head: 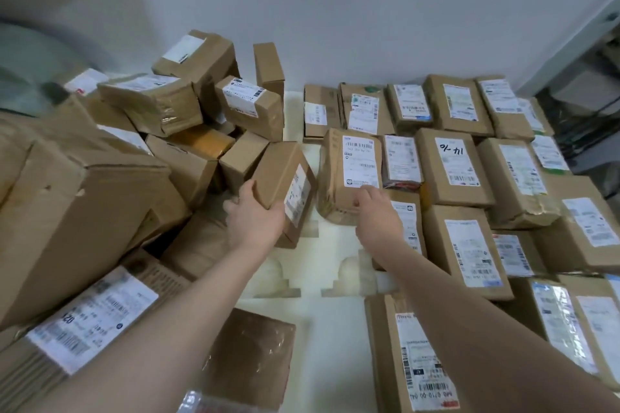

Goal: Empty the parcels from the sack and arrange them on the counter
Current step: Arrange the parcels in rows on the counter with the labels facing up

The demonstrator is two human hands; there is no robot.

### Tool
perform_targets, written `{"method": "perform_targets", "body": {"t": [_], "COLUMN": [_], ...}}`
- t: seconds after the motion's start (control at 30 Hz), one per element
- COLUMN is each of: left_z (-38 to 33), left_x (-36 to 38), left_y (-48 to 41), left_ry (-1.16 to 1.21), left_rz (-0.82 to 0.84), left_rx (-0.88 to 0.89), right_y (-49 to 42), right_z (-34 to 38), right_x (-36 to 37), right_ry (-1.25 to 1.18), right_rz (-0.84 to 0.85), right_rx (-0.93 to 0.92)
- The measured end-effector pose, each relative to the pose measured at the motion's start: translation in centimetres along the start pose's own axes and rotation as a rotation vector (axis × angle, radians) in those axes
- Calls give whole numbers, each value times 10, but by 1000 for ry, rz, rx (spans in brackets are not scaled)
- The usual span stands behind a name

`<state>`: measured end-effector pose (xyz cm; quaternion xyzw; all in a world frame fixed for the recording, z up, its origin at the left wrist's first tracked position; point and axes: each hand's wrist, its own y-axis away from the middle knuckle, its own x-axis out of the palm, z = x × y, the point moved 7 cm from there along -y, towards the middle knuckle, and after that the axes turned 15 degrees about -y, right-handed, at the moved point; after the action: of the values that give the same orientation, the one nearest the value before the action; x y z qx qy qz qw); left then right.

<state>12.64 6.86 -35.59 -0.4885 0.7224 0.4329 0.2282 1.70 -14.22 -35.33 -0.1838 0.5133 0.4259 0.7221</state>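
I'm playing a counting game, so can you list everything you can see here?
Piled boxes: many, brown, jumbled heap on the left.
Flat parcels: about twenty, brown with white labels, in rows on the right.
Small box: one, brown, tilted, between heap and rows.
Wrapped parcel: one, brown, at the rows' left end.
Dark parcel: one, darker brown, near the bottom edge.
Counter: one, cream-white, under everything.
Wall: one, pale grey, behind.
Left grip: one, holds the small box.
Right grip: one, touches the wrapped parcel's near edge; hold unclear.
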Motion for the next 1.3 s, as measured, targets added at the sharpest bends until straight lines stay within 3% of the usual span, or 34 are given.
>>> {"method": "perform_targets", "body": {"t": [0.13, 0.27, 0.37, 0.43, 0.6, 0.77, 0.9, 1.1, 1.3], "left_z": [28, 38, 48, 55, 47, 44, 47, 28, 16], "left_x": [-5, -1, 3, 7, 15, 29, 36, 55, 99], "left_y": [12, 32, 44, 48, 71, 90, 97, 106, 114], "left_ry": [264, 594, 703, 740, 649, 526, 401, 350, 525], "left_rz": [54, 238, 324, 366, 587, 789, 877, 890, 839], "left_rx": [-167, -324, -375, -375, -228, -227, -200, -161, -267], "right_y": [2, 17, 33, 39, 57, 76, 86, 103, 108], "right_z": [-3, -11, -24, -36, -58, -76, -89, -99, -105], "right_x": [0, -16, -29, -30, -22, -14, 4, 27, 19], "right_ry": [-21, -126, -240, -265, -279, -309, -286, -280, -370], "right_rz": [-13, -184, -254, -210, -82, -9, 159, 327, 281], "right_rx": [0, -4, 12, 46, 107, 140, 148, 143, 171]}}
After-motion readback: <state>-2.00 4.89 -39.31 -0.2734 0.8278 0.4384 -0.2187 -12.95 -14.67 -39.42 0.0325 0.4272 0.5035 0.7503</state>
